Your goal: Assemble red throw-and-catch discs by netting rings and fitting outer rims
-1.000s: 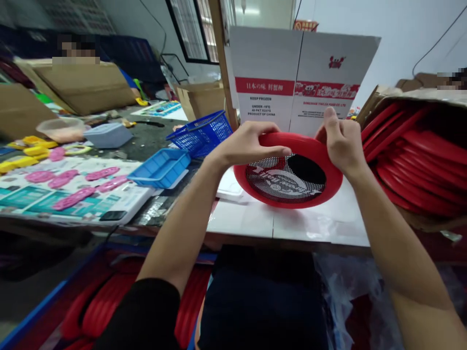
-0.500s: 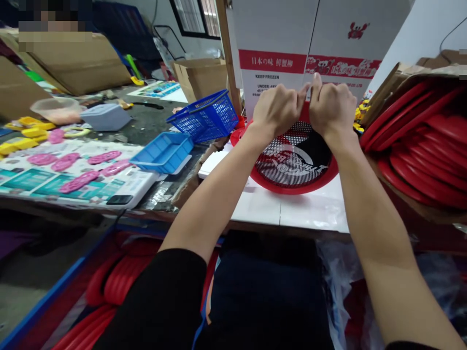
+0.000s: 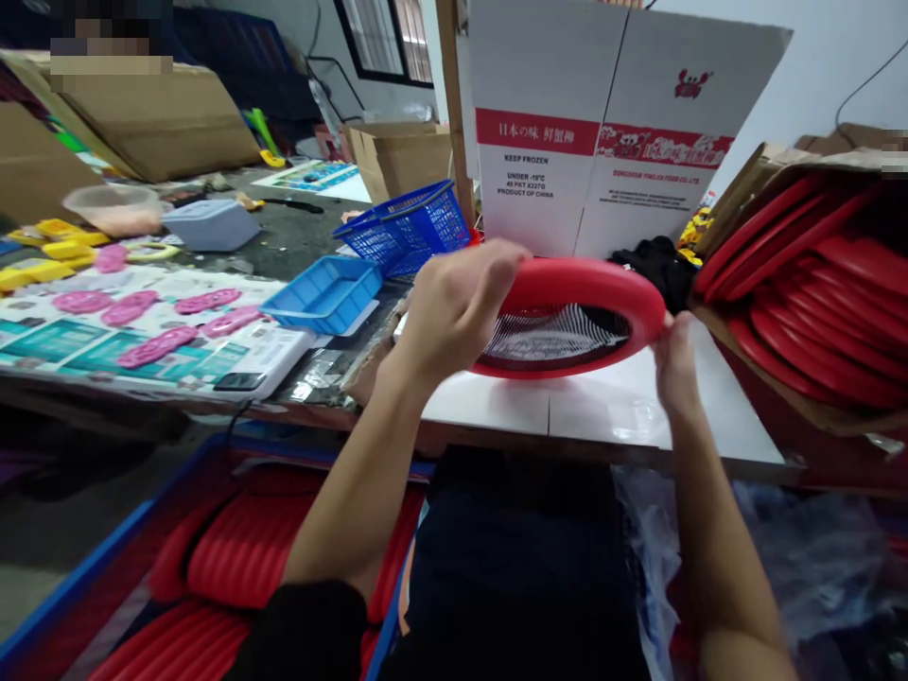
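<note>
I hold a red ring with a black-and-white mesh centre [image 3: 578, 284] almost level above the white table [image 3: 610, 416]. My left hand [image 3: 454, 307] grips its left rim, fingers curled over the top. At the right rim, my right hand [image 3: 673, 355] pinches the edge from below. A pile of black fabric [image 3: 656, 265] lies just behind the ring, in front of a white printed carton [image 3: 602, 123].
An open cardboard box of red rings [image 3: 809, 284] stands on the right. Blue baskets [image 3: 404, 227] and a blue tray [image 3: 323, 293] sit left of the ring. Pink and yellow pieces [image 3: 142, 322] lie on printed sheets far left. More red rings [image 3: 241, 558] fill a blue crate below.
The ring has tipped from steeply tilted to nearly flat. My hands moved from together at its far rim to opposite sides, left and right.
</note>
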`<state>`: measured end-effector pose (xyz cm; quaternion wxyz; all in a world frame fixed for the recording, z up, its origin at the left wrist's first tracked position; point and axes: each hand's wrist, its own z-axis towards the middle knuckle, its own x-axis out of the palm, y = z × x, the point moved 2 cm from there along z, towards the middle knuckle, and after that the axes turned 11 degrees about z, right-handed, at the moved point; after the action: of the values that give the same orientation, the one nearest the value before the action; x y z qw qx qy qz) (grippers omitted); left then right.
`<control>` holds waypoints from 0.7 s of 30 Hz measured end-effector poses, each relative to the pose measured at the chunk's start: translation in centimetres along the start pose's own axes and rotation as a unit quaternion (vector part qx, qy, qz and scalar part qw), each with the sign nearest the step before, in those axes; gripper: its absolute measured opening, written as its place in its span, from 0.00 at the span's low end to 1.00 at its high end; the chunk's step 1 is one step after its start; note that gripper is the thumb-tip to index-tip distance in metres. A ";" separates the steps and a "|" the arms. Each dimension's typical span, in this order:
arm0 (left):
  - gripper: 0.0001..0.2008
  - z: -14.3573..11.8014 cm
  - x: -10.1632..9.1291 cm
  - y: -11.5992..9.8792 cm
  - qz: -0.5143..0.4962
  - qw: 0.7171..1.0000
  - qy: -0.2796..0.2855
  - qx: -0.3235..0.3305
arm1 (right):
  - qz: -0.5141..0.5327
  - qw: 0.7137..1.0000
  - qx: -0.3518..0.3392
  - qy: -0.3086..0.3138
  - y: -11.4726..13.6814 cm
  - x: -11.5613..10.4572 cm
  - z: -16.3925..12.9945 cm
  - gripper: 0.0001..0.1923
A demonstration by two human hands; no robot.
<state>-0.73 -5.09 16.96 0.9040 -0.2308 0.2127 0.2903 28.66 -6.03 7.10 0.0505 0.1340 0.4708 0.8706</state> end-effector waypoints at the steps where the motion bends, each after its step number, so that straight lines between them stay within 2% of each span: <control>1: 0.38 -2.6 -0.9 -0.4 -0.009 1.000 -0.006 -0.012 | 0.050 0.997 0.041 -0.036 -1.6 -0.4 -2.2 0.37; 3: 0.39 -7.6 -1.5 -0.8 -0.040 0.996 -0.036 -0.071 | 0.117 0.985 0.097 -0.084 -4.3 -0.3 -5.7 0.39; 4: 0.42 -9.7 -1.2 -0.9 -0.062 0.992 -0.057 -0.097 | 0.137 0.980 0.095 -0.111 -5.1 -0.1 -6.9 0.39; 6: 0.43 -12.8 -0.1 -0.8 -0.098 0.983 -0.093 -0.122 | 0.158 0.973 0.041 -0.166 -5.9 0.5 -8.2 0.37; 8: 0.42 -14.2 1.3 -0.5 -0.124 0.977 -0.109 -0.133 | 0.155 0.965 -0.033 -0.210 -6.0 0.8 -8.3 0.34; 11: 0.41 -13.9 2.3 0.0 -0.141 0.971 -0.122 -0.153 | 0.128 0.964 -0.064 -0.222 -5.9 0.9 -7.6 0.32; 16: 0.40 -12.0 2.0 0.1 -0.138 0.973 -0.119 -0.144 | 0.108 0.971 -0.040 -0.209 -6.0 0.2 -7.5 0.31; 21: 0.38 -12.0 2.0 -0.3 -0.137 0.977 -0.099 -0.133 | 0.104 0.973 -0.027 -0.207 -6.3 -0.3 -8.4 0.31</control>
<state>-2.07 -11.01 6.36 0.9129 -0.3460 0.0482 0.2111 26.34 -9.39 -2.55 0.0599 0.3576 0.4097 0.8370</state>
